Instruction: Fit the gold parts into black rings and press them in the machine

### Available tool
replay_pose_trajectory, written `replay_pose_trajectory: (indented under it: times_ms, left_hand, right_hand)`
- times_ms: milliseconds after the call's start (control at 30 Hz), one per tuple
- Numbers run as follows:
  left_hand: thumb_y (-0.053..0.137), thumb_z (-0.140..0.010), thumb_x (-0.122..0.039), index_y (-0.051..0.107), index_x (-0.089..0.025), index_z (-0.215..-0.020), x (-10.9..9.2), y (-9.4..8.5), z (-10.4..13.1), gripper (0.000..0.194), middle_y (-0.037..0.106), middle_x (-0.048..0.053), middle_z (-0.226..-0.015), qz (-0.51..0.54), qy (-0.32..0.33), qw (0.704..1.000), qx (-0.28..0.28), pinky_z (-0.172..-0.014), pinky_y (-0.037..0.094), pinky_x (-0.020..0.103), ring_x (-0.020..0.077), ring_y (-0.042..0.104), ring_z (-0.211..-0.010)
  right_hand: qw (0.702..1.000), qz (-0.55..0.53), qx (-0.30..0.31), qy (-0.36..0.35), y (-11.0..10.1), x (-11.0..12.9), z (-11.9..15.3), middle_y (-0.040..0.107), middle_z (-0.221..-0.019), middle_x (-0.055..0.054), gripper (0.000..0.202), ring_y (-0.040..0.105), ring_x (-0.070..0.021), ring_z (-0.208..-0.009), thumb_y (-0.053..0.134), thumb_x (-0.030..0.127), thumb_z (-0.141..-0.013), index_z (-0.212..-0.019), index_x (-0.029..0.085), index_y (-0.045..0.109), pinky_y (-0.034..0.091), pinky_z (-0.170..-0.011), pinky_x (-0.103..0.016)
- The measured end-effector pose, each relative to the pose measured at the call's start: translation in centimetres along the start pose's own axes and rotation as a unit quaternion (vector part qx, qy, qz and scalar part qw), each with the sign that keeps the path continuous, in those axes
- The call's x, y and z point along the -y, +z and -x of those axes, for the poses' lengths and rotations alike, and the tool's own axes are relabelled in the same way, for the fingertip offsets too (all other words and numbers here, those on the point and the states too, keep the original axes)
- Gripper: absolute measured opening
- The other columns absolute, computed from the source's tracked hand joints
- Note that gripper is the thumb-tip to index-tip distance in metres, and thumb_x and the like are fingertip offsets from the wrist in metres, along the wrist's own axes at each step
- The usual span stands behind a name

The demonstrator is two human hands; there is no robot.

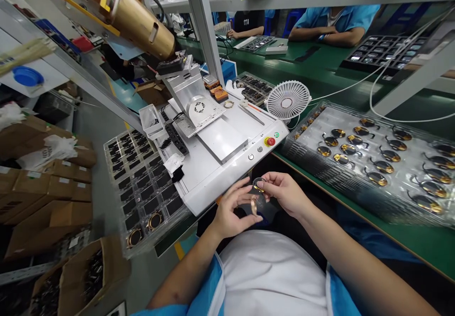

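right: clear tray (318, 125) | near centre: left hand (229, 214) holds gold-coloured ring (253, 206) between thumb and fingers; right hand (284, 194) pinches dark round disc (257, 183), just beyond ring | judged: both likely light, stiff; disc face probably slippery, easily scratched; grip by rims

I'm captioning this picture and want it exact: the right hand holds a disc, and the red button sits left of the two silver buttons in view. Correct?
Not quite: the head view shows the red button to the right of the silver buttons. The right hand does hold a disc.
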State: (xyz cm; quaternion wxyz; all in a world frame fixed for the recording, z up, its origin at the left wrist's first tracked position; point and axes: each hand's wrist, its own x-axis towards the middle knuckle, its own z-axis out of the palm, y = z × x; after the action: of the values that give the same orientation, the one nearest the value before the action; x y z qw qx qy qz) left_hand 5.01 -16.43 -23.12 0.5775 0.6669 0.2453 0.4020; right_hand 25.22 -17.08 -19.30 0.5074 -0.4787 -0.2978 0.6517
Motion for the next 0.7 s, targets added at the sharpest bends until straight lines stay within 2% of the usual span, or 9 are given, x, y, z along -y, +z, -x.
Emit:
replay_pose_trajectory:
  times_ms: [67,133,200,300,400,500,567,700]
  left_hand:
    - [0.088,-0.078,-0.028,0.068,-0.02,-0.128,0.3,-0.1,-0.1,0.055,0.069,0.018,-0.135,0.095,-0.03,0.994,-0.055,-0.097,0.061,0.042,0.0281,0.075,-0.11]
    - [0.089,-0.077,-0.034,0.072,-0.019,-0.12,0.7,-0.2,-0.2,0.048,0.076,0.014,-0.122,0.155,-0.045,0.982,-0.101,-0.103,0.058,0.043,0.0272,0.074,-0.112]
    - [0.092,-0.073,-0.035,0.074,-0.022,-0.118,1.1,-0.2,-0.2,0.05,0.076,0.013,-0.125,0.191,-0.047,0.972,-0.127,-0.106,0.055,0.043,0.0265,0.073,-0.115]
    - [0.095,-0.068,-0.032,0.074,-0.023,-0.118,1.5,-0.1,0.1,0.054,0.075,0.012,-0.128,0.213,-0.054,0.967,-0.129,-0.101,0.059,0.042,0.0271,0.074,-0.114]
    - [0.097,-0.063,-0.032,0.075,-0.023,-0.116,1.7,0.1,0.4,0.058,0.076,0.012,-0.126,0.202,-0.063,0.968,-0.135,-0.094,0.063,0.041,0.0287,0.075,-0.112]
    - [0.098,-0.061,-0.03,0.077,-0.024,-0.112,1.8,0.1,0.6,0.056,0.078,0.011,-0.122,0.186,-0.055,0.97,-0.146,-0.093,0.064,0.041,0.0285,0.077,-0.107]
    - [0.099,-0.06,-0.03,0.078,-0.027,-0.111,1.9,0.2,0.7,0.055,0.079,0.01,-0.12,0.183,-0.044,0.97,-0.156,-0.093,0.064,0.043,0.0286,0.078,-0.106]
    - [0.097,-0.065,-0.027,0.078,-0.034,-0.114,1.9,0.4,0.9,0.053,0.079,0.006,-0.121,0.197,-0.002,0.968,-0.156,-0.096,0.064,0.042,0.0273,0.077,-0.11]
  right_hand:
    - [1.0,0.006,0.018,0.017,0.2,0.2,0.3,0.062,-0.061,0.002,0.046,0.052,-0.0079,-0.053,0.098,0.045,-0.055,-0.066,0.014,0.065,0.045,-0.051,-0.02]
    - [0.999,0.007,0.033,0.04,0.7,0.3,0.6,0.064,-0.065,0.0,0.045,0.055,-0.0091,-0.058,0.099,0.043,-0.054,-0.066,0.014,0.067,0.048,-0.055,-0.021]
    - [0.997,-0.004,0.044,0.067,1.3,0.1,0.9,0.066,-0.067,-0.002,0.045,0.059,-0.0109,-0.061,0.098,0.043,-0.054,-0.067,0.013,0.067,0.052,-0.06,-0.023]
    - [0.995,-0.031,0.04,0.083,2.4,-0.2,1.5,0.066,-0.065,-0.001,0.045,0.061,-0.012,-0.059,0.098,0.041,-0.054,-0.064,0.015,0.063,0.054,-0.062,-0.025]
    - [0.998,-0.026,0.016,0.053,3.4,-0.4,1.9,0.065,-0.063,0.0,0.045,0.058,-0.0116,-0.056,0.097,0.035,-0.053,-0.065,0.018,0.058,0.051,-0.056,-0.024]
    - [1.0,0.009,-0.009,0.004,4.1,-0.5,2.3,0.056,-0.058,0.005,0.045,0.047,-0.0089,-0.05,0.093,0.031,-0.055,-0.067,0.02,0.051,0.039,-0.047,-0.021]
    - [0.999,0.03,-0.021,-0.021,4.6,-0.4,2.4,0.05,-0.055,0.007,0.045,0.041,-0.0077,-0.049,0.09,0.03,-0.056,-0.067,0.021,0.047,0.034,-0.046,-0.02]
    - [0.998,0.047,-0.026,-0.037,5.2,0.0,2.7,0.05,-0.057,0.007,0.04,0.042,-0.0079,-0.051,0.083,0.029,-0.058,-0.068,0.022,0.045,0.034,-0.048,-0.02]
